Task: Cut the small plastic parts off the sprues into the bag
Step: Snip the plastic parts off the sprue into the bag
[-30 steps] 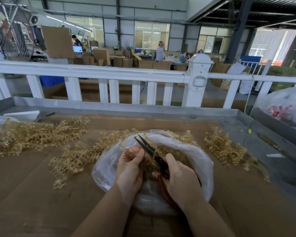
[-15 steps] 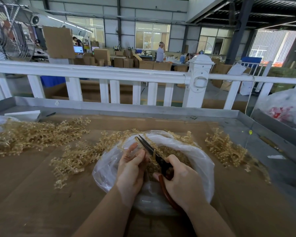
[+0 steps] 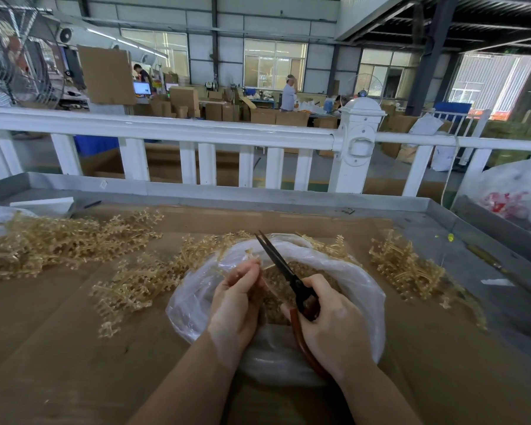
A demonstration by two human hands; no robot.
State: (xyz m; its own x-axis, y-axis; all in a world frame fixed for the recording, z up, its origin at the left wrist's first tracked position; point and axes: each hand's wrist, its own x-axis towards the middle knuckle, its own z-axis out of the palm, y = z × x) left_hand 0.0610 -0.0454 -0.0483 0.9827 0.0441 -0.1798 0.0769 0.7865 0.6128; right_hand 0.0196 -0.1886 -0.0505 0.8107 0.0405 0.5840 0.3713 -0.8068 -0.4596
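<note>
A clear plastic bag (image 3: pixel 359 289) lies open on the cardboard-covered table, holding a heap of small tan cut parts (image 3: pixel 288 271). Over its mouth my left hand (image 3: pixel 236 302) pinches a tan sprue (image 3: pixel 252 254) between thumb and fingers. My right hand (image 3: pixel 328 320) grips scissors (image 3: pixel 281 262) with red-brown handles; the dark blades point up and away, nearly closed, just right of the sprue. Piles of uncut sprues lie at the far left (image 3: pixel 59 240) and beside the bag (image 3: pixel 141 280).
Another heap of tan sprues (image 3: pixel 405 265) lies right of the bag. A metal table rim (image 3: pixel 258 194) and white railing (image 3: pixel 166 130) run behind. A white sack (image 3: pixel 521 191) sits at the right edge. A person (image 3: pixel 288 92) stands far off among boxes.
The scissor blades have closed from a slight gap. My left hand shifted the sprue a little and my right hand stayed over the bag.
</note>
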